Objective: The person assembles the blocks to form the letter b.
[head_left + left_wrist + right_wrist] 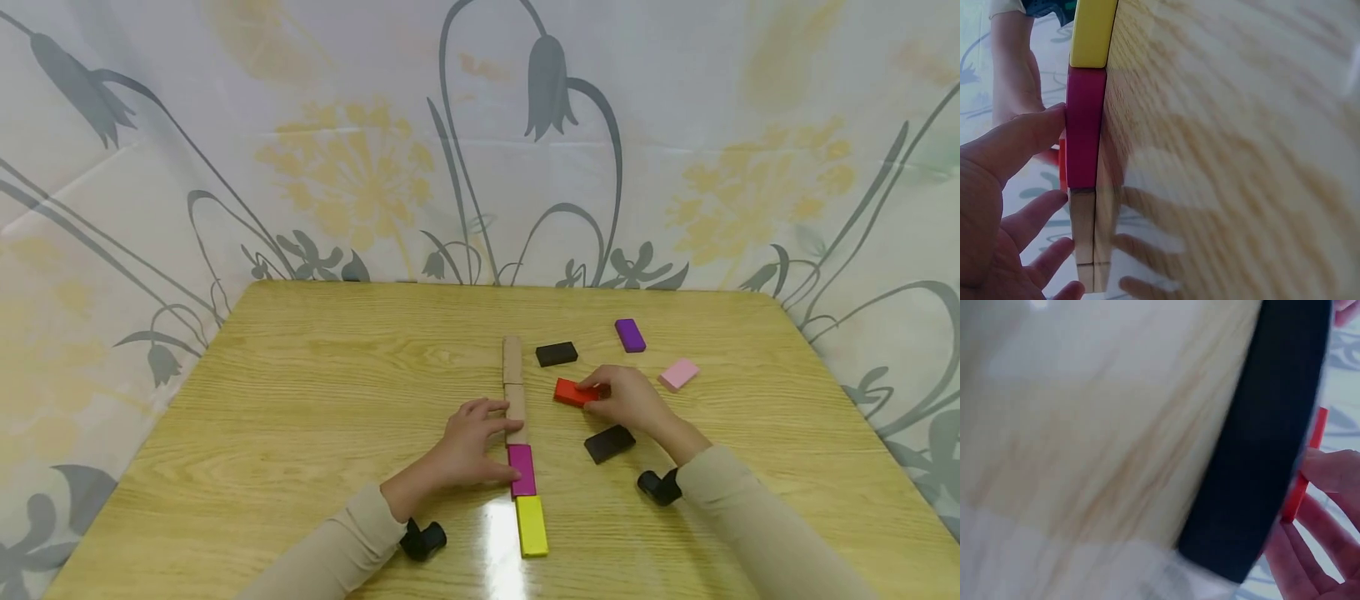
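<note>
A row of blocks runs toward the person: two wooden blocks (512,360), a magenta block (522,470) (1085,125) and a yellow block (532,527) (1092,34) nearest. The left hand (468,446) (997,206) has its fingers extended, its thumb touching the magenta block and other fingertips at the nearer wooden block. Right of the row, the right hand (630,402) (1329,519) pinches a red block (572,392) (1296,497) between thumb and fingers. Just below that hand lies a black block (610,444) (1260,431), large in the right wrist view.
Another black block (557,354) lies behind the red one. A purple block (630,335) and a pink block (678,375) are at the right on the wooden table (337,350). A patterned cloth (480,167) hangs behind the table's far edge.
</note>
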### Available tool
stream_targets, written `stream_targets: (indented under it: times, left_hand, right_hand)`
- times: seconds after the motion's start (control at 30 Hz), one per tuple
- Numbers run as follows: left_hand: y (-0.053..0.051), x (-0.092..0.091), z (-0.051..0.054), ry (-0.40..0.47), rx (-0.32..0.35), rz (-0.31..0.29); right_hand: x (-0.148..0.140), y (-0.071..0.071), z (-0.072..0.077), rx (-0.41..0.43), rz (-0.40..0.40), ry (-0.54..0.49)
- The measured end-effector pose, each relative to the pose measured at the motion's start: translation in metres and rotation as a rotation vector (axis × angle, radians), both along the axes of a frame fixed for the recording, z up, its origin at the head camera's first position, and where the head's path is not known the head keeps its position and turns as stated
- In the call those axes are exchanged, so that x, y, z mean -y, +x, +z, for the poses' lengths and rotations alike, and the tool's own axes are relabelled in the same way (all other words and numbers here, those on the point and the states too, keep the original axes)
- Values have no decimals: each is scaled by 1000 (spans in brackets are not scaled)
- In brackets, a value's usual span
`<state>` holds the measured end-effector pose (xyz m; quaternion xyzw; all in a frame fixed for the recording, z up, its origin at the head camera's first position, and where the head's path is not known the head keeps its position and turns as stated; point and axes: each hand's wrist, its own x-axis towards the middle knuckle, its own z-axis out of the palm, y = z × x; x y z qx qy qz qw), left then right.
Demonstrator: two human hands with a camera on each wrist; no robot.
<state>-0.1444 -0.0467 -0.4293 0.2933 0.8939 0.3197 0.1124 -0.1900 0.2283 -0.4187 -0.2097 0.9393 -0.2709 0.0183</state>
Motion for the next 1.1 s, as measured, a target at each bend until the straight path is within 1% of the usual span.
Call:
stream_targets:
  times: [0.13,0.37,0.57,0.77,0.93,1.1]
  left_hand:
    - [0,0,0,8,11,0]
    - [0,0,-1,2,7,0]
    - [0,-1,-2,-11,12,1]
    - [0,-2,-1,-31,18,7]
    - [0,-2,1,-38,10,5]
    - [0,-3,1,-32,3,-2]
  right_hand:
    - [7,8,2,-12,20,-21]
    - [19,23,3,-1,52,-6]
    - [25,31,0,11,64,0]
    - [28,33,-3,-9,106,-23]
    - [31,31,-2,17,122,-26]
    - [33,29,-2,23,141,-30]
